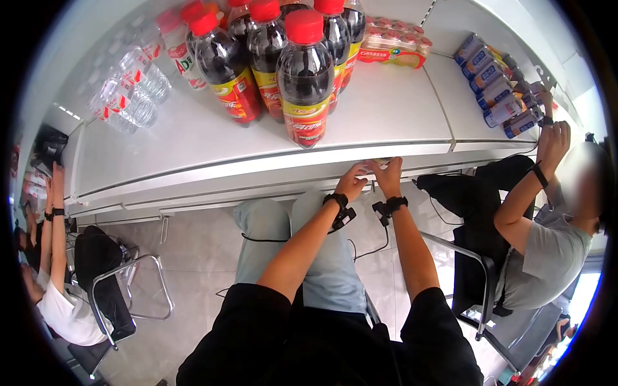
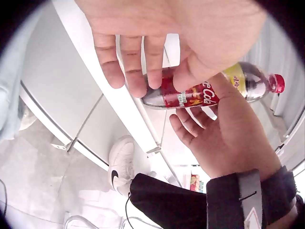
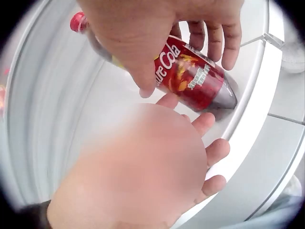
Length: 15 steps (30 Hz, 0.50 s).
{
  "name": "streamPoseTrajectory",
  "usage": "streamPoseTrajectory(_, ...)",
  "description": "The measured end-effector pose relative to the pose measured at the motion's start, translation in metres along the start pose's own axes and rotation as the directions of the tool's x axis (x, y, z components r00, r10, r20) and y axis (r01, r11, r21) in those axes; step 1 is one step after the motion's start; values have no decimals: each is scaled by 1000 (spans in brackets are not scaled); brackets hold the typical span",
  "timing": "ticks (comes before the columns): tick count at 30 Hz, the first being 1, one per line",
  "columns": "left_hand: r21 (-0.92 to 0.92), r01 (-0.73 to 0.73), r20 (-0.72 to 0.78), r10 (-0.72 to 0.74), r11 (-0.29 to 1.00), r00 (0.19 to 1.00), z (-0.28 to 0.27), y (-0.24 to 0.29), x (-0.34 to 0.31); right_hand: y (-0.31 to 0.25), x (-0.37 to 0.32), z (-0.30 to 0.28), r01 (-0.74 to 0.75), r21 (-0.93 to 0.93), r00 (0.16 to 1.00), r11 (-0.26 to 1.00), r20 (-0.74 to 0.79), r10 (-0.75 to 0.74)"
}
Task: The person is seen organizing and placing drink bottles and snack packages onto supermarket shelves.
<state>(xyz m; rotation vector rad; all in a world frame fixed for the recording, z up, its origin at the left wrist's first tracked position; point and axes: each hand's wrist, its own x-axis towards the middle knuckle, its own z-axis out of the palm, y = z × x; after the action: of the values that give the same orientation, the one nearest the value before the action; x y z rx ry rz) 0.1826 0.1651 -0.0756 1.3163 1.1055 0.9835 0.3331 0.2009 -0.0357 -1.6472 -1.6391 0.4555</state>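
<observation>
A cola bottle (image 3: 190, 76) with a red label and red cap lies on its side on a white lower shelf, its base towards the front edge. My right hand (image 3: 162, 24) reaches over it, thumb along one side and loosely bent fingers along the other. From the opposite side my left hand (image 2: 162, 28) extends its fingers by the base, with its thumb over the label. In the head view, the left hand (image 1: 352, 183) and right hand (image 1: 388, 180) meet just under the upper shelf's edge, which hides most of the bottle.
Upright cola bottles (image 1: 306, 103) stand on the upper shelf (image 1: 386, 122), with water bottles (image 1: 129, 96) to their left. A shrink-wrapped pack of small bottles (image 1: 396, 45) and several cans (image 1: 502, 109) are on the right. Another person (image 1: 547, 257) sits at right; chairs (image 1: 129, 283) stand at left.
</observation>
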Motion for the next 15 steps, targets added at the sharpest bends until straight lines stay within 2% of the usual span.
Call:
streamPoseTrajectory(2,66,-40,8,39,997,999,-1,-2,3,-1,7,-6,-24,166,998,986,63,14)
streamPoseTrajectory(5,-50,30,-149,-37,998,988,3,-1,0,0,14,-26,-142,208,978,968,183,105)
streamPoseTrajectory(6,-38,39,-129,-44,999,991,3,0,0,1,17,-33,-115,204,974,972,217,70)
streamPoseTrajectory(9,-42,29,-38,-31,999,999,6,3,2,-3,20,-39,-44,149,983,988,180,16)
streamPoseTrajectory(12,-82,119,58,-115,989,992,8,7,4,-14,18,-31,24,82,999,996,-30,-21)
streamPoseTrajectory(15,-156,137,70,-127,978,989,6,9,1,-17,26,-37,-52,117,996,992,84,42)
